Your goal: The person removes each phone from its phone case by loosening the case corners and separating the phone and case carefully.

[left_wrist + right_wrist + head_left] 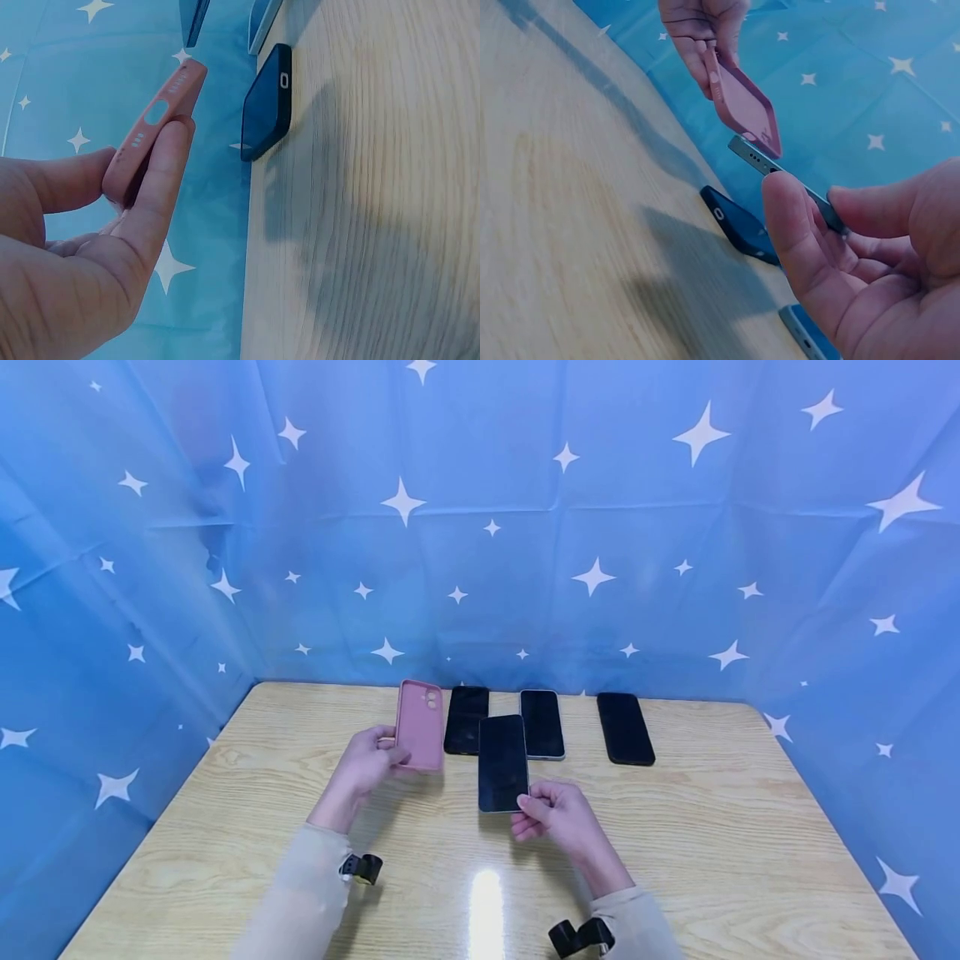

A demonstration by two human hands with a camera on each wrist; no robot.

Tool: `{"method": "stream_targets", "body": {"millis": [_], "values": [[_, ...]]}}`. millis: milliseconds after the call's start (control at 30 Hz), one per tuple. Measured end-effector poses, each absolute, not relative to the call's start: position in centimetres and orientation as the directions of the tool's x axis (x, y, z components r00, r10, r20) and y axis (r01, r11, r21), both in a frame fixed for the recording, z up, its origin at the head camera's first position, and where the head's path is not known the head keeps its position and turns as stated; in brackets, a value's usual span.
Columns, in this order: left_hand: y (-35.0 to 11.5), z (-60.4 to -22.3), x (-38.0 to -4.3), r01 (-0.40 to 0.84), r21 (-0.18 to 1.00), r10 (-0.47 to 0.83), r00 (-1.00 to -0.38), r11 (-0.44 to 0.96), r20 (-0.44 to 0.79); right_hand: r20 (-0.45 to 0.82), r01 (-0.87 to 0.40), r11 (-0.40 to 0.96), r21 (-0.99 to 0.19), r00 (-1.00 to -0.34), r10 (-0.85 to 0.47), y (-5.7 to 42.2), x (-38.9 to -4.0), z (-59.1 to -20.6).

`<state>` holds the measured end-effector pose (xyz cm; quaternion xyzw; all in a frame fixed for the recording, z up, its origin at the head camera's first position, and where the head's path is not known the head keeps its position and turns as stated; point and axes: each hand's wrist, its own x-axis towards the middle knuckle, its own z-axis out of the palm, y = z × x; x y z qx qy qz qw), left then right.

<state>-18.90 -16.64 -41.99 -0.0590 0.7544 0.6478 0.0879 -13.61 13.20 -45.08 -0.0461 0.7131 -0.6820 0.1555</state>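
My left hand (369, 762) grips a pink phone case (420, 727) by its lower left corner, its hollow inside turned toward the head camera. In the left wrist view the bottom edge of the case shows its port cutout, between thumb and fingers. A phone (503, 763) with a dark screen is pinched by its lower right corner in my right hand (553, 814). The right wrist view shows this phone edge-on, raised over the table, with the pink case just beyond it. Case and phone are apart, side by side.
Behind the held phone, a black-cased phone (467, 720) and a light-edged phone (542, 724) lie on the wooden table (712, 860). Another dark phone (626, 729) lies farther right. A blue star-patterned curtain (510, 552) hangs behind the table and along its sides.
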Motion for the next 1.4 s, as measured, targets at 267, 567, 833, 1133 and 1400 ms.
{"method": "stream_targets", "body": {"millis": [267, 567, 833, 1133, 1400], "values": [[-17.4, -41.6, -19.5, -0.231, 0.948, 0.002, -0.971, 0.217, -0.237, -0.167, 0.161, 0.042, -0.986, -0.942, -0.292, 12.3, -13.1, -45.3], [-18.3, -41.7, -20.1, -0.256, 0.937, 0.003, -0.964, 0.239, -0.265, -0.199, 0.201, 0.025, -0.979, -0.928, -0.315, 11.2, -12.5, -46.1], [-18.8, -41.7, -20.7, -0.274, 0.926, -0.007, -0.959, 0.259, -0.282, -0.217, 0.223, 0.017, -0.975, -0.922, -0.321, 10.2, -11.9, -46.6], [-19.2, -42.0, -21.4, -0.270, 0.932, -0.001, -0.961, 0.243, -0.278, -0.234, 0.242, 0.016, -0.970, -0.917, -0.323, 9.2, -11.4, -47.2], [-19.3, -41.8, -21.7, -0.264, 0.933, -0.006, -0.963, 0.245, -0.271, -0.256, 0.263, 0.021, -0.965, -0.913, -0.318, 8.2, -10.9, -47.3]]}}
